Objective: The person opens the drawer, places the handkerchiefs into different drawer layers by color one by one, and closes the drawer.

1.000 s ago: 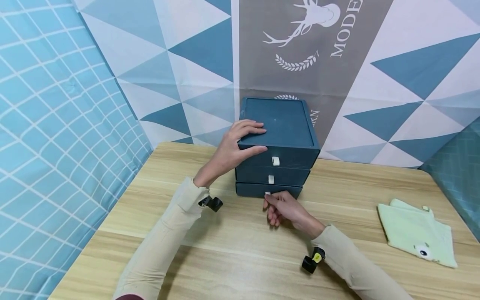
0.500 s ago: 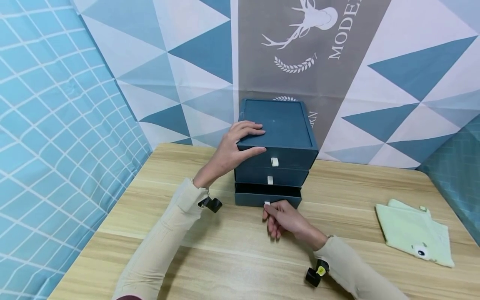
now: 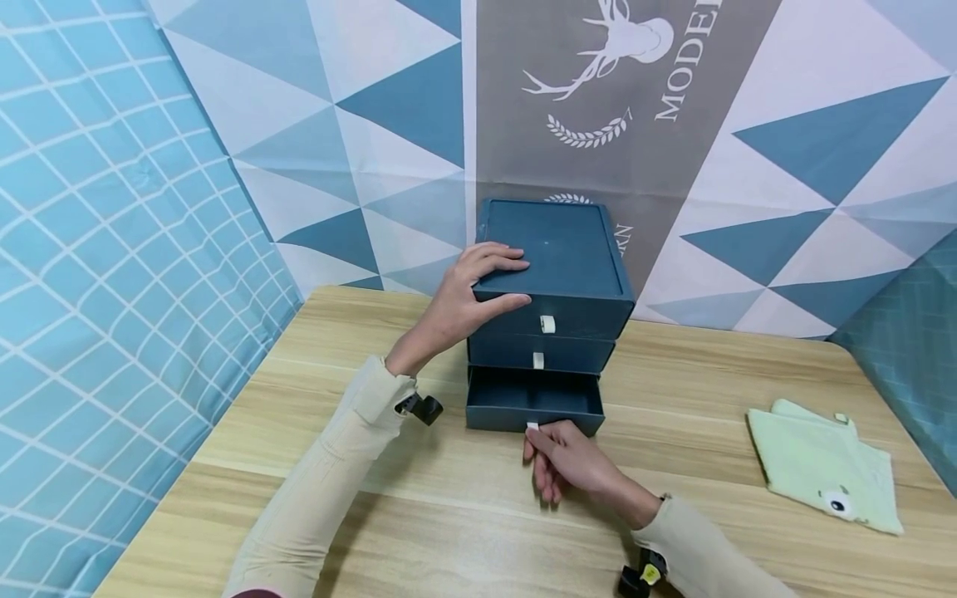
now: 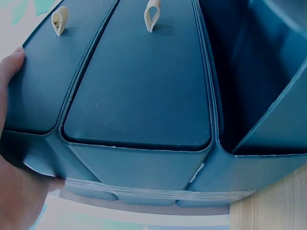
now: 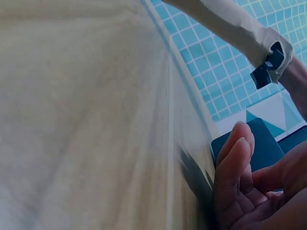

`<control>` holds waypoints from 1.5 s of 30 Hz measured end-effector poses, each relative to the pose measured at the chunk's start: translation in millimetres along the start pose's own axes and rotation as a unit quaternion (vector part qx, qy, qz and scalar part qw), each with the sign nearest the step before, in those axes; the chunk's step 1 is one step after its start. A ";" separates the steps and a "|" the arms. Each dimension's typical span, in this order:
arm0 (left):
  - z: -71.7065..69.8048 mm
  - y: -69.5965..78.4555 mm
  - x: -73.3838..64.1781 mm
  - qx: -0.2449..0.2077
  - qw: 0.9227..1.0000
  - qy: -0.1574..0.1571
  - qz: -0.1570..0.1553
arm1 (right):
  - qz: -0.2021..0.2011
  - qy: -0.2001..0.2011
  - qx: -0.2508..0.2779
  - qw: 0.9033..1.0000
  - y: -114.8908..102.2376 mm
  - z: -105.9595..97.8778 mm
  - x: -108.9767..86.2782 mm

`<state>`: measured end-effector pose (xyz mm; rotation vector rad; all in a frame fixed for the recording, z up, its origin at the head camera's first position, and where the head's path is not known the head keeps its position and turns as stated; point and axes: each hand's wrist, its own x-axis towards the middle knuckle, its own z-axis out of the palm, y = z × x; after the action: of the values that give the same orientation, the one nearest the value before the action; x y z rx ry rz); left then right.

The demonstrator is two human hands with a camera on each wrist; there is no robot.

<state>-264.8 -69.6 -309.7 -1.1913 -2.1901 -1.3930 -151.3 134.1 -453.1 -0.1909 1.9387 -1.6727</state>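
A dark blue drawer cabinet (image 3: 557, 249) with three stacked drawers stands against the wall. My left hand (image 3: 467, 291) holds its front left top edge, fingers over the top and thumb on the front face. In the left wrist view the left thumb (image 4: 10, 66) lies against the top drawer. The bottom drawer (image 3: 493, 418) is pulled part way out, and its visible inside looks bare. My right hand (image 3: 571, 458) pinches the white pull tab (image 3: 532, 426) of that drawer. The right wrist view shows the right fingers (image 5: 235, 163) curled, with the tab hidden.
A pale green cloth pouch (image 3: 822, 465) with an eye design lies on the right of the wooden table (image 3: 463, 515). Patterned sheeting (image 3: 396, 124) covers the wall right behind the cabinet. The upper two drawers are closed.
The bottom drawer has slid out toward me, pulled by my right hand at its tab. It was closed a second ago. My left hand has stayed on the cabinet.
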 end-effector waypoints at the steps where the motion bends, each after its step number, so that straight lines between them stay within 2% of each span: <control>1: 0.1 0.0 0.1 -0.001 1.000 0.000 0.000 | 0.002 0.000 0.002 1.000 0.4 0.4 -1.1; 9: 1.3 -2.4 0.9 -0.003 1.000 0.001 -0.001 | 0.008 -0.014 0.015 1.000 1.9 5.4 -12.4; 17: 7.9 -30.0 3.4 0.017 1.000 0.007 0.003 | 0.009 -0.022 0.021 0.999 4.4 10.4 -21.8; 22: 7.9 -36.7 4.2 0.019 1.000 0.006 0.014 | 0.015 -0.021 0.035 0.999 8.1 15.4 -28.1; 26: 7.5 -36.3 5.2 0.018 1.000 0.006 0.024 | 0.019 -0.014 0.044 0.999 10.2 19.6 -33.9; 39: 7.5 -34.0 4.5 0.015 1.000 0.006 0.012 | 0.027 -0.026 0.087 0.996 20.1 36.5 -57.3; 45: 5.5 -16.4 1.8 0.007 1.000 0.004 0.000 | 0.049 -0.024 0.087 0.995 23.4 42.4 -65.4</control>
<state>-277.5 -67.2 -321.4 -1.1787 -2.1920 -1.3770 -70.1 132.2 -456.8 -0.0673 1.7272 -1.7447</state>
